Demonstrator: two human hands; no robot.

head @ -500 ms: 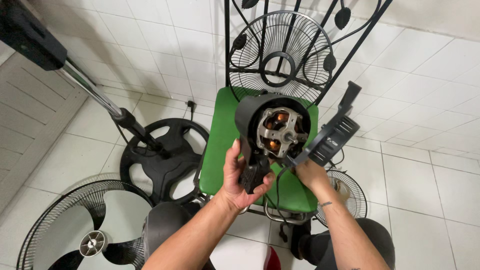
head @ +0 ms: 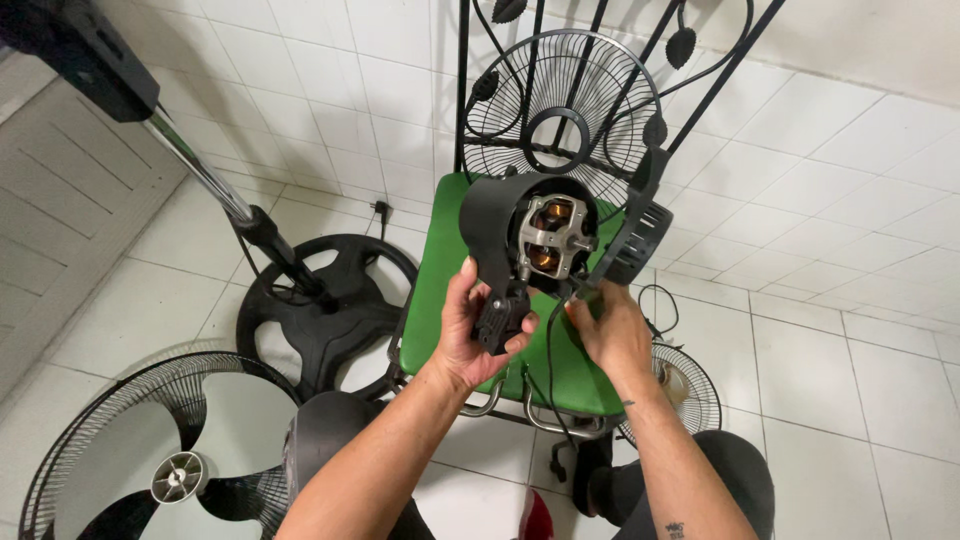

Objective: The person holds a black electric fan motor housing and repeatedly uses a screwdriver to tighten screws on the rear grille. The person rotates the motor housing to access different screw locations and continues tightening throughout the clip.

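We see the fan motor [head: 548,240], its black housing open and copper windings showing, held above the green chair seat [head: 440,290]. Its neck bracket [head: 497,318] sits inside our left hand [head: 480,335] — that grip is wrapped tight around it, fingers curled. Our right hand [head: 612,335] lies just beside, lower right of the motor, its grip pinched nearly shut on a thin black cable [head: 549,350]. Behind stands a wire fan guard [head: 560,110]; on the floor at left lie a round black base [head: 320,310] and a bladed guard [head: 160,460].
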